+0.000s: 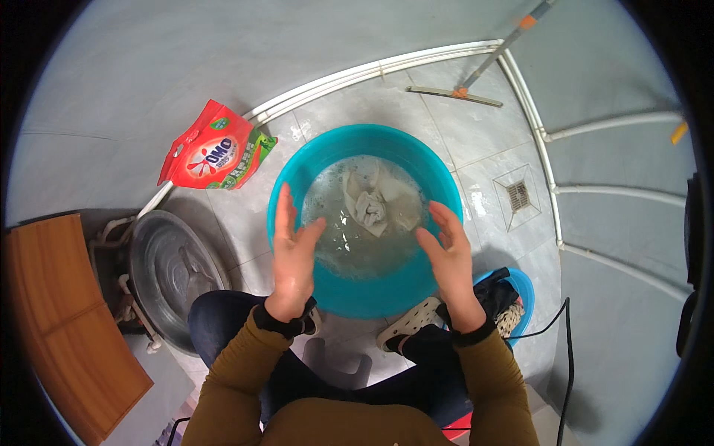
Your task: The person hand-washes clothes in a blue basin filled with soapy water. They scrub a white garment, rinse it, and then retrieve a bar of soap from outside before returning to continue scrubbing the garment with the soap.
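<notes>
A large teal plastic tub [368, 301] stands on the floor between my feet, partly filled with cloudy, sudsy water [340, 245]. A pale cloth [371, 206] lies crumpled in the water, partly under the surface. Over the tub's left side I hold my left hand [295, 245], its fingers apart and nothing in it. My right hand [448, 248] hovers at the right side in the same way, thumb and fingers spread, also holding nothing. Both palms face inward, and the cloth lies between them, touched by neither.
A red OMO detergent bag [209, 153] stands at the upper left. A grey metal basin [167, 267] leans near a wooden cabinet [61, 312]. A floor squeegee [454, 96] rests by the white pipes [385, 67]. A blue basin [521, 284] of clothes sits right, near a floor drain [517, 196].
</notes>
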Tool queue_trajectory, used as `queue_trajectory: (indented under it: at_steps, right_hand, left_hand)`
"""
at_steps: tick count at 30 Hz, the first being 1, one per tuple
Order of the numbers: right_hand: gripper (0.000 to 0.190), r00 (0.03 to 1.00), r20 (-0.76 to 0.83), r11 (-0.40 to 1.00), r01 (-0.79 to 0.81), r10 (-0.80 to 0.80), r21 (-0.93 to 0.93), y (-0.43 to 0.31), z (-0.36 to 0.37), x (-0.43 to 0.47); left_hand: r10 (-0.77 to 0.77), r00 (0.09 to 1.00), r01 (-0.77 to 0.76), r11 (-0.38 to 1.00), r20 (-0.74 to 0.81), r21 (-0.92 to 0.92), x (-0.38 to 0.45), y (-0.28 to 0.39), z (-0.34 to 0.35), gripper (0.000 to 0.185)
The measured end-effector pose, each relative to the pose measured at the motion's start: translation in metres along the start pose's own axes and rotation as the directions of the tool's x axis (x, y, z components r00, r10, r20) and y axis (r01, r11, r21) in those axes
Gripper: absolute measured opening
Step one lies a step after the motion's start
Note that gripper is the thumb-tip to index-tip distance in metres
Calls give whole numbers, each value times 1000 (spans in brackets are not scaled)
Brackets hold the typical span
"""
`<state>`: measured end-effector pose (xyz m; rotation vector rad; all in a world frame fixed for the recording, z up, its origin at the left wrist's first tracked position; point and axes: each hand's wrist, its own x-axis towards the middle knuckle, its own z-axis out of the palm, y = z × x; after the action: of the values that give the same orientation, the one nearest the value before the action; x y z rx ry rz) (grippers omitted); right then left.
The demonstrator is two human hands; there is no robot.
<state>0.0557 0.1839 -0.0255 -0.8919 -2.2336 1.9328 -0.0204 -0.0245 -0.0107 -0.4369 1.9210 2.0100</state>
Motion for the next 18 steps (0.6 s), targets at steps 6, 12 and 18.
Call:
queue_trajectory:
  at_steps: [6, 12, 18]
  right_hand:
    - [12, 999, 7, 989, -35, 35, 143, 5, 1, 22]
    - [10, 982, 44, 976, -187, 183, 116, -19, 22, 24]
    - [25, 961, 265, 935, 162, -77, -317, -101, 6, -1]
  left_hand:
    - [-77, 997, 79, 992, -24, 94, 10, 0, 9, 72]
    - [59, 991, -29, 970, -117, 242, 3, 9, 15, 73]
    - [-10, 994, 15, 999, 106, -51, -34, 60, 15, 79]
